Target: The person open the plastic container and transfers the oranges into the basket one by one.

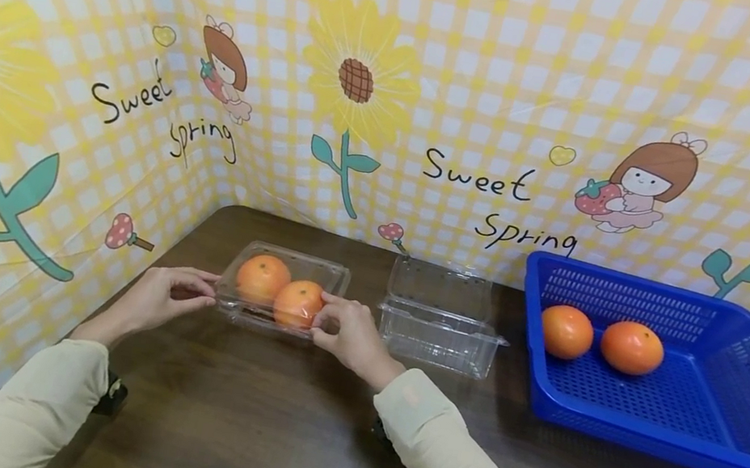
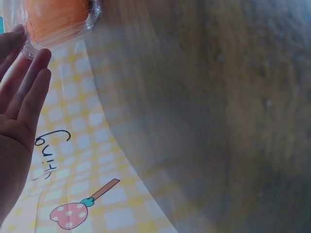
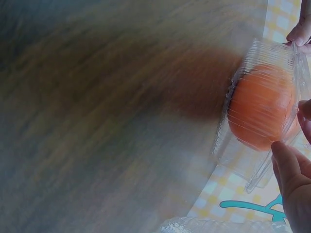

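A clear plastic clamshell box [image 1: 238,309] with its lid down sits on the table's left half. Two oranges [image 1: 262,278] show through it. At its left front corner, my left hand [image 1: 158,302] pinches the rim between thumb and fingers. In the left wrist view, the other fingers of that hand [image 2: 22,104] extend beside the box. My right hand [image 1: 354,339] pinches the front rim near the right end. From the right wrist view, this hand's fingers [image 3: 286,162] lie along the lip, and one orange [image 3: 265,107] shows through the ribbed wall.
Just right of the hands stands a second clear clamshell box [image 1: 435,342], its lid raised, nothing visible inside. A blue plastic basket [image 1: 630,438] at the right holds two oranges [image 1: 632,347]. Checked cloth [image 1: 393,122] rises behind and left of the brown table [image 1: 241,426].
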`<action>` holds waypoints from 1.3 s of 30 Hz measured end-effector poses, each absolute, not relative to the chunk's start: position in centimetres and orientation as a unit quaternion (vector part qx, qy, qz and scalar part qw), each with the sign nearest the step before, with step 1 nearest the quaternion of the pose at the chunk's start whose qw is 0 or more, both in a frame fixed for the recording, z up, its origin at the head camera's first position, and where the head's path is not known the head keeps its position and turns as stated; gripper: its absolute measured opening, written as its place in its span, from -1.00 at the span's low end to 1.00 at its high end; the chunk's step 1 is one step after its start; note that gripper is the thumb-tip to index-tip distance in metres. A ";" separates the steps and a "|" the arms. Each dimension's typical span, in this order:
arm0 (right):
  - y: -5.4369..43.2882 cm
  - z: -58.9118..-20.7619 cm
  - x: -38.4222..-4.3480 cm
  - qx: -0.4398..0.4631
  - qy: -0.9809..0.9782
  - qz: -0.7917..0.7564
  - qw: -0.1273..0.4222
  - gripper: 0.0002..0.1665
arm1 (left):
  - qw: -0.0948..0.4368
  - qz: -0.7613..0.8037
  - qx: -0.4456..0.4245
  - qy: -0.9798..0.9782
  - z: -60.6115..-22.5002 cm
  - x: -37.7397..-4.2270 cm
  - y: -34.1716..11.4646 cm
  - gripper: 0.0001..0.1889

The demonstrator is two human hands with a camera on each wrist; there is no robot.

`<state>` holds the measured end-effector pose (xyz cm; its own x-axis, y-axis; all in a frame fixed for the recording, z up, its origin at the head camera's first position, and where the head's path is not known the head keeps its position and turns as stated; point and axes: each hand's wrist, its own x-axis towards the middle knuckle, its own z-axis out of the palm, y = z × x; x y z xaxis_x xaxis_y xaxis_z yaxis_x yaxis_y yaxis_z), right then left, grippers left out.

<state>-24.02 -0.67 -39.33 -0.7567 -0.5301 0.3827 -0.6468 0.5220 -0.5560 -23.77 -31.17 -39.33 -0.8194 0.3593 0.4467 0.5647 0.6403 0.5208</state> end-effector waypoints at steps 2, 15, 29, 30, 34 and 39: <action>-0.7 -39.3 -24.1 0.339 -0.869 0.350 0.085 -0.89 | 0.152 -0.335 -0.257 -0.894 -39.4 -23.8 -31.2 -0.94; -0.6 -39.2 -24.2 0.352 -0.866 0.341 0.096 -0.89 | 0.162 -0.335 -0.259 -0.891 -38.6 -23.0 -30.2 -0.93; -0.7 -39.2 -24.0 0.345 -0.877 0.325 0.081 -0.91 | 0.198 -0.295 -0.281 -0.891 -40.0 -23.6 -30.8 -0.88; -0.7 -39.2 -24.0 0.345 -0.877 0.326 0.080 -0.91 | 0.200 -0.293 -0.282 -0.891 -40.0 -23.6 -30.8 -0.88; -0.7 -39.2 -24.0 0.346 -0.876 0.325 0.083 -0.90 | 0.209 -0.288 -0.287 -0.889 -40.1 -23.7 -30.7 -0.86; -0.7 -39.3 -23.9 0.345 -0.877 0.323 0.088 -0.89 | 0.213 -0.289 -0.285 -0.889 -40.3 -23.7 -30.6 -0.87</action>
